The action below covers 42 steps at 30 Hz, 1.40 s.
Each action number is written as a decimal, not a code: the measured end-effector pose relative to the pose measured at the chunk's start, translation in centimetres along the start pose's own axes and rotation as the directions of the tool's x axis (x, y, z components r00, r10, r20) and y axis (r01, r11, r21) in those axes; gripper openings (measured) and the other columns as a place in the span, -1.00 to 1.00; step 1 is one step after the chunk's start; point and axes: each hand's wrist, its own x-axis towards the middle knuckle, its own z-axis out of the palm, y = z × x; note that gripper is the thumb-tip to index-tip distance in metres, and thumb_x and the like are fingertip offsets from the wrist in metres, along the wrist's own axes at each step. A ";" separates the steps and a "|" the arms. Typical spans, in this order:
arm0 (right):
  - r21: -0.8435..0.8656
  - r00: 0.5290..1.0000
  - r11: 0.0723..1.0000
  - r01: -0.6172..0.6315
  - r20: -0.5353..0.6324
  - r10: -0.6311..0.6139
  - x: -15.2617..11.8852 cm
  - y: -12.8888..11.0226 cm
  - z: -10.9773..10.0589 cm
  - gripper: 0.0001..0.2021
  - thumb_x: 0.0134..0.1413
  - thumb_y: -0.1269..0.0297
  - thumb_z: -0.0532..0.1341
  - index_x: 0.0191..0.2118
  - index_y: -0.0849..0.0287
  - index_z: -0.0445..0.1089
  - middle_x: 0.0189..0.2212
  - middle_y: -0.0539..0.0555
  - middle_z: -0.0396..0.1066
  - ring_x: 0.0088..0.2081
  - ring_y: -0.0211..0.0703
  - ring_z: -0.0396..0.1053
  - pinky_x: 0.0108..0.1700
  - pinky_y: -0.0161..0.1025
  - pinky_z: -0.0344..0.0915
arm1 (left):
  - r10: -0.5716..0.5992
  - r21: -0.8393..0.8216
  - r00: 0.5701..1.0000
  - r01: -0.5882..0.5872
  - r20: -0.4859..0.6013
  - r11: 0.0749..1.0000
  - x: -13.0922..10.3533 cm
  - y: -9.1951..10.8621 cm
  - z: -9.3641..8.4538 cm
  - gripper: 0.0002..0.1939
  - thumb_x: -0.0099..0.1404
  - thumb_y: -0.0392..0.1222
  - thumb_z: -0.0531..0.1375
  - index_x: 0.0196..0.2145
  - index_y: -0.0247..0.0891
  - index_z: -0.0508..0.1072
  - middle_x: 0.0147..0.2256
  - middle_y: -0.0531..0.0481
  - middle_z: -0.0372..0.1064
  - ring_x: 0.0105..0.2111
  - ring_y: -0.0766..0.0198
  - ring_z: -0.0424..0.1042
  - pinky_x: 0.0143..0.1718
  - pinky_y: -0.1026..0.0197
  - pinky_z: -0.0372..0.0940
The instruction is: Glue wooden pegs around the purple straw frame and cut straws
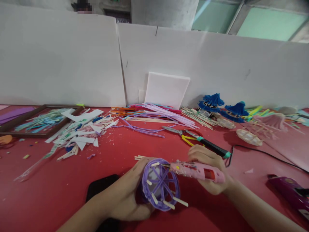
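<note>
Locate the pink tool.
In the head view, the pink tool is in the right hand, right of centre, its tip at the purple spoked ring.

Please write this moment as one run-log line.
left hand: holds purple wheel-like frame; right hand: holds pink tool, tip at frame's rim

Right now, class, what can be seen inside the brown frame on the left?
Inside the brown frame lies a loose pile of pale green and blue strips. White scraps overlap the frame's right side; anything beneath them or the strips is hidden.
</note>
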 end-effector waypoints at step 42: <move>-0.069 0.986 0.997 0.039 -0.157 -0.049 -0.6 0.6 -0.7 -0.82 -0.10 0.38 0.10 -0.29 0.14 0.32 -0.46 0.09 0.37 -0.43 -0.09 0.37 -0.39 -0.18 0.34 | 0.033 0.112 0.999 -0.033 0.009 0.993 -0.7 -0.9 0.1 -0.23 0.03 -0.40 0.24 0.16 -0.13 0.05 0.05 -0.12 0.25 0.01 0.08 0.33 0.10 0.07 0.22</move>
